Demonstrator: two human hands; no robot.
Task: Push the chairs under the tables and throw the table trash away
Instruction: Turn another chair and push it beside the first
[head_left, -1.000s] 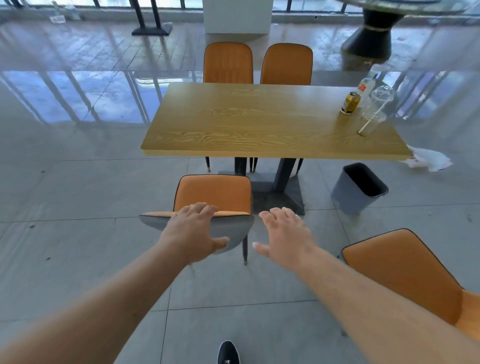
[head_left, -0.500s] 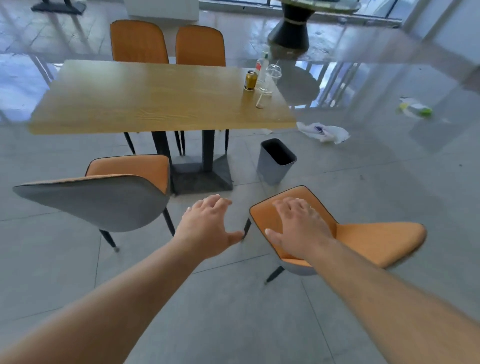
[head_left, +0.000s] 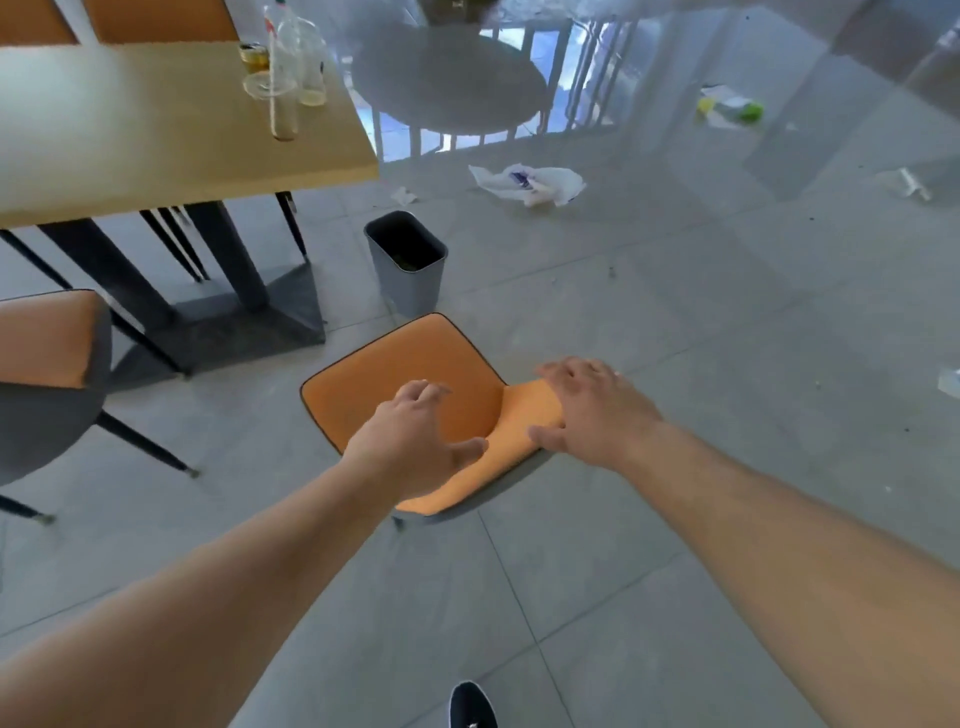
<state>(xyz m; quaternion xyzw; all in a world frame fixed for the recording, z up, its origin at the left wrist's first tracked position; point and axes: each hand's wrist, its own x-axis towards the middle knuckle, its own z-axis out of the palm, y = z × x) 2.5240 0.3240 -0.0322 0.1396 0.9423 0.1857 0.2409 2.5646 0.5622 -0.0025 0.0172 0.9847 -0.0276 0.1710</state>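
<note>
Over the orange chair (head_left: 400, 384) that stands out on the floor tiles, right of the table: both my hands now. A second ago they hung over the other chair (head_left: 47, 364), the one at far left with its grey back toward me; I have turned right and stepped in, so this second chair fills the middle of view. Left hand (head_left: 415, 441) hovers above the seat, grip spread, fingers curled a little, holding nothing. Right hand (head_left: 592, 410) lies at the top edge of the backrest, grip spread as well; whether it touches yet, I cannot tell. Judgement: neither chair is under the table, and this one is turned askew, so it needs swinging round before the push.

Surface (head_left: 156, 140): pale wood. Trash clustered near its right end — a can (head_left: 253, 56), a clear bottle (head_left: 310, 62), a plastic cup with straw (head_left: 278, 98). All untouched.

Room: grey bin (head_left: 408, 260) on the floor between table base and my chair, handy for the trash. Crumpled paper (head_left: 527, 183) lies beyond it, more litter (head_left: 730, 108) farther right. Glossy floor mirrors a round table.
</note>
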